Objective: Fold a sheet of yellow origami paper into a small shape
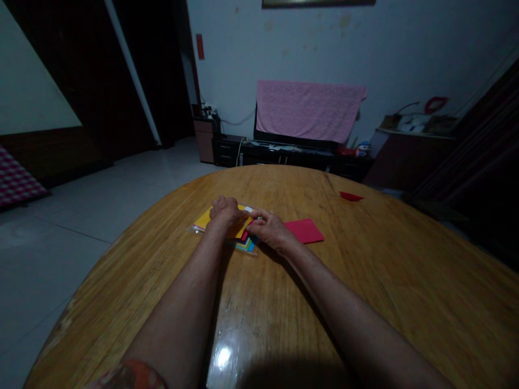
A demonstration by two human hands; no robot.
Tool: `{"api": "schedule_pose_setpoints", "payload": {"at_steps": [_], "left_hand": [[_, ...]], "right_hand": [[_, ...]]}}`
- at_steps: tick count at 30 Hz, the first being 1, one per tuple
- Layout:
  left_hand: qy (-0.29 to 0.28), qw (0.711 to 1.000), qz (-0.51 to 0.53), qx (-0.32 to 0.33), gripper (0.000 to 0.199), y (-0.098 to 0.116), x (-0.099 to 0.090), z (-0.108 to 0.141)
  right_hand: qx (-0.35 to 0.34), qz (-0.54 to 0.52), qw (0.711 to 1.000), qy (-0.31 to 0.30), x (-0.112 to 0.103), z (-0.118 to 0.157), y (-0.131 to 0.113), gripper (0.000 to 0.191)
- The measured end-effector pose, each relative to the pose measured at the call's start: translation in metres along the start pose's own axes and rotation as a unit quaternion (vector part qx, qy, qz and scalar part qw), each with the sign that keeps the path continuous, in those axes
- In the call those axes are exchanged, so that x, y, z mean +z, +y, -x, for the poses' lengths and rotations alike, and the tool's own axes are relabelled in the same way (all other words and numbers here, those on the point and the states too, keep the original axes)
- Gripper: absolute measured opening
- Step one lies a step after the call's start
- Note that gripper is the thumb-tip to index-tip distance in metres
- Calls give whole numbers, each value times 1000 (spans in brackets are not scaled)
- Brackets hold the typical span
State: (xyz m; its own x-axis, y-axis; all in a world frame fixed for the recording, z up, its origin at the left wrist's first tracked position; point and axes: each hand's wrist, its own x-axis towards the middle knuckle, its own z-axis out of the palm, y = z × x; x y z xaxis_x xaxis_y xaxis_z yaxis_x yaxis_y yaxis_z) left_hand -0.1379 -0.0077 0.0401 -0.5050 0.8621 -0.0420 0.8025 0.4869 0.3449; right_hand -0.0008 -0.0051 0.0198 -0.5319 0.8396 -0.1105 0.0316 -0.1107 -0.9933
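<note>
The left hand (227,212) lies palm down on the yellow sheet (203,218), its fingers bent; how far they are open, and whether they grip anything, I cannot tell. The right hand (270,229) is nearly closed, thumb and forefinger together in a pinch at the right side of the paper stack (246,245); which sheets it has hold of is too small to tell. The two hands almost meet at the fingertips.

The paper stack lies flat on the round wooden table (279,302), under and between the hands, in the half towards the far edge. The yellow sheet is on top, and red, green, blue and pale layers show beneath it at the near right corner. Clear wrap (197,230) sticks out at the left and near sides.

Just right of the stack, partly behind the right hand, lies a flat red card (306,231). Well apart from it, near the table's far right edge, is a small red piece (351,196), narrow and pointed.

Past the far edge stands a low black cabinet (292,156). Above it a pink cloth (308,111) hangs over a dark panel (298,141), and a small toy (363,148) sits at its right end.
</note>
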Motion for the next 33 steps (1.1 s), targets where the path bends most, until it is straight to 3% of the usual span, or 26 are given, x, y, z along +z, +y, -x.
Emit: {"api": "schedule_pose_setpoints", "payload": {"at_steps": [7, 16, 30, 33], "left_hand": [[0, 1000, -9, 21, 45, -1, -3, -1], [-119, 991, 24, 58, 43, 1, -25, 5], [-154, 986, 11, 63, 48, 6, -31, 12], [-137, 988, -6, 69, 48, 8, -33, 16]], "right_hand": [[-37, 45, 997, 48, 6, -7, 9, 16], [-44, 85, 992, 82, 3, -8, 15, 33], [-42, 113, 989, 88, 2, -10, 18, 43], [-43, 83, 993, 76, 3, -9, 18, 43]]}}
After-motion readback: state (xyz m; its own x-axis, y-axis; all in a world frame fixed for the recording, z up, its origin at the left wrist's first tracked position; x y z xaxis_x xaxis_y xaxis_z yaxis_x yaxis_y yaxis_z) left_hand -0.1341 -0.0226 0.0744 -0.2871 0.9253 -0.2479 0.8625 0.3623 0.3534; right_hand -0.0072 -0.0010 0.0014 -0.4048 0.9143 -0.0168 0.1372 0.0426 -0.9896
